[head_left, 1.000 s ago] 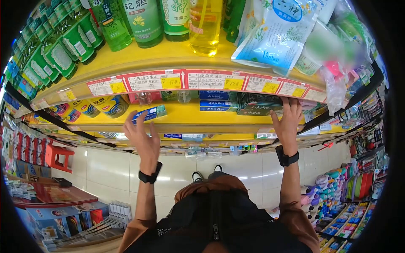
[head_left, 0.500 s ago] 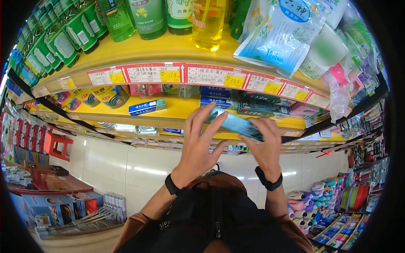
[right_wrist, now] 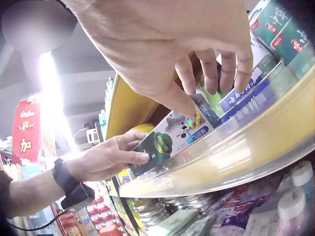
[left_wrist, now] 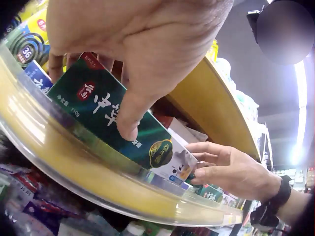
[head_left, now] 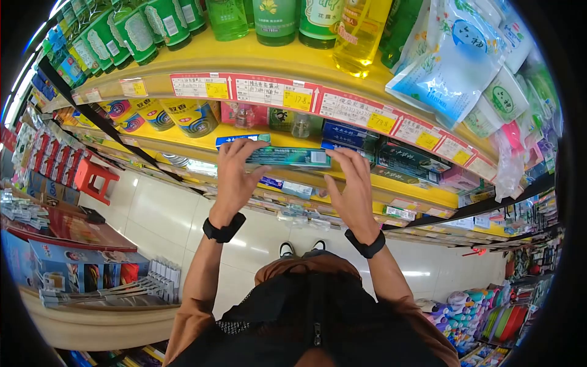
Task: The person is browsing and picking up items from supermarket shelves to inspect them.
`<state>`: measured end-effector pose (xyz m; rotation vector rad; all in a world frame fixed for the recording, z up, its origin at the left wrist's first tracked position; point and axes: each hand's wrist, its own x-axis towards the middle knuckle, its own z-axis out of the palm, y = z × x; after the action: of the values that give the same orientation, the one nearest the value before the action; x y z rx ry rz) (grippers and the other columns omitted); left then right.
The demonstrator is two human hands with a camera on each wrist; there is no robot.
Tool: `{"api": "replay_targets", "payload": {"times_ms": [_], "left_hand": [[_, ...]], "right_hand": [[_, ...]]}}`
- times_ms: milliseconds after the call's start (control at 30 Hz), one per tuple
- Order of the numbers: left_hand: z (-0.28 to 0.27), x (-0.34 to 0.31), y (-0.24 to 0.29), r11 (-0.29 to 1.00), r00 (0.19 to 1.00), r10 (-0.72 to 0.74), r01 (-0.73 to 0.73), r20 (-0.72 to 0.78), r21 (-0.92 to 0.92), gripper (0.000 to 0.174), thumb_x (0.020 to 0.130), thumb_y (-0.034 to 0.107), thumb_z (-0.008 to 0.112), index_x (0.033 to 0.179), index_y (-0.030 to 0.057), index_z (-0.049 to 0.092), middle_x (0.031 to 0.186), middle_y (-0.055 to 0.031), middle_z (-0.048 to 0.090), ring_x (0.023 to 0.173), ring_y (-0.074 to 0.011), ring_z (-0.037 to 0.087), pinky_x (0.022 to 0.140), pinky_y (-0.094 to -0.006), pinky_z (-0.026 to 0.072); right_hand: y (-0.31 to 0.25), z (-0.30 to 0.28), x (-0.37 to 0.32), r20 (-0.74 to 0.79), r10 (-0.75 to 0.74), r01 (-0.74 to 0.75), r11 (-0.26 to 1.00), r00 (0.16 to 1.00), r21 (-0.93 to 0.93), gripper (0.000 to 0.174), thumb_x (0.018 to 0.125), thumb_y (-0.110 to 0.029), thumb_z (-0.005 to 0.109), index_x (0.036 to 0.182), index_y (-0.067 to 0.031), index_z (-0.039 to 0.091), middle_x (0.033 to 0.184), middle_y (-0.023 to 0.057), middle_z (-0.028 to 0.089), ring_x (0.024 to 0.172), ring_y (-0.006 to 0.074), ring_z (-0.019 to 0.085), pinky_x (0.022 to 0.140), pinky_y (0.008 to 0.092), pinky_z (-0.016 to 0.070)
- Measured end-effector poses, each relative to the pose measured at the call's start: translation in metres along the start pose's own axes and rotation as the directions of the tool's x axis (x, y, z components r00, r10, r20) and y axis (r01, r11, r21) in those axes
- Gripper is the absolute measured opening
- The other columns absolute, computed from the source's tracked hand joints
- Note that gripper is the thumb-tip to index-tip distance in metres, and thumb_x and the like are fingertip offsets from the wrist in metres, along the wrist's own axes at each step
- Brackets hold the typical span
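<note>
A dark green toothpaste box (head_left: 287,157) lies lengthwise along the front of the yellow lower shelf. My left hand (head_left: 237,177) grips its left end, thumb (left_wrist: 130,120) pressed on the printed front and fingers behind. At the other end is my right hand (head_left: 354,196), with thumb and fingers spread apart and fingertips close at the box's white end (right_wrist: 189,128). A blue toothpaste box (head_left: 243,139) lies partly hidden behind my left hand. Stacked blue boxes (head_left: 348,134) and dark green boxes (head_left: 406,160) stand to the right.
A clear lip (right_wrist: 231,162) runs along the shelf front. Yellow mosquito-coil packs (head_left: 189,116) stand left on the same shelf. Overhead, a shelf with price labels (head_left: 293,95) carries green bottles (head_left: 275,21) and a blue-white powder bag (head_left: 455,58). A red stool (head_left: 96,179) stands on the floor.
My right hand left the dark green boxes with one toothpaste box and brought it left. My left hand let go of the blue box, then took hold of the green one, now at the shelf front.
</note>
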<state>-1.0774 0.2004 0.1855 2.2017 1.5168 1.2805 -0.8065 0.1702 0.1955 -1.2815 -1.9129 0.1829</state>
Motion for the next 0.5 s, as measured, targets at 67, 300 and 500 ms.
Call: {"api": "replay_targets", "payload": {"times_ms": [67,300,500], "left_hand": [[-0.005,0.003,-0.014,1.0,1.0,0.015,-0.015,-0.012,0.014,0.056,0.07,0.002,0.092,0.123,0.0122,0.076,0.12,-0.01,0.069,0.113,-0.0361,0.056,0.102,-0.0462,0.0458],[-0.014,0.014,-0.031,0.992,1.0,0.014,-0.016,0.013,0.128,0.06,0.077,0.004,0.088,0.133,0.017,0.073,0.139,-0.0125,0.061,0.131,-0.0384,0.05,0.114,-0.0511,0.0384],[-0.003,0.005,-0.032,0.96,0.999,0.032,-0.03,-0.003,0.277,0.059,0.085,0.005,0.083,0.141,0.0147,0.067,0.151,-0.015,0.058,0.146,-0.0423,0.044,0.122,-0.0567,0.033]], "right_hand": [[0.0,0.004,-0.003,0.001,0.034,-0.034,0.998,0.999,0.057,0.049,0.085,0.0,0.079,0.133,-0.0047,0.068,0.133,0.0161,0.063,0.123,0.0412,0.057,0.107,0.0496,0.0478],[0.015,-0.034,-0.031,-0.088,0.117,-0.117,0.993,0.989,0.01,0.044,0.087,0.004,0.074,0.13,-0.0025,0.068,0.129,0.0179,0.063,0.123,0.0396,0.059,0.107,0.0482,0.0473],[0.059,-0.102,-0.045,-0.353,0.137,-0.217,0.956,0.926,-0.199,0.044,0.085,0.008,0.071,0.127,-0.0043,0.068,0.126,0.0186,0.062,0.123,0.0405,0.057,0.108,0.0482,0.0442]]}}
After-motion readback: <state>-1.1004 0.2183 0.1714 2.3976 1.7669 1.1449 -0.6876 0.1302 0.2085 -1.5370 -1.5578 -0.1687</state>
